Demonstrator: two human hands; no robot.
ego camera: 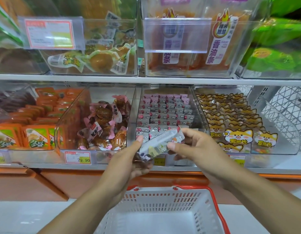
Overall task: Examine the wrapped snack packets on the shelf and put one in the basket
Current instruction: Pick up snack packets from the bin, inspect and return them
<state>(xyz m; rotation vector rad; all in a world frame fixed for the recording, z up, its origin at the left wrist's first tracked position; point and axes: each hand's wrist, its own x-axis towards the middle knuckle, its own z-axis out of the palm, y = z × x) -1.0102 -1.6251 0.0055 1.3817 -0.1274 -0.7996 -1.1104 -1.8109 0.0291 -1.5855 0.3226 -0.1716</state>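
Snack packet (157,144) was up in the air in front of the lower shelf (102,166), tilted, lower end toward the left, held between both hands. Silver-grey wrapper with cartoon print; text too blurred for me to read. Left hand (129,159) gripped the lower end, thumb on top, fingers curled under. Right hand (195,147) pinched the upper end, thumb against the wrapper face. So both hands were closed around the one packet, neither free.

Packet sat just in front of the clear bin (165,114) stacked with rows of matching grey-and-pink packets. Directly below the hands I saw the white basket (163,198) with orange-red handle, on the floor against the shelf base; nothing in the part of it that showed.

Neighbours: bin of brown snacks in pink-edged wraps (104,124) to the left, orange packs (36,119) further left, yellow cat-print packs (234,122) to the right. Price tag (78,157) read 29.90.
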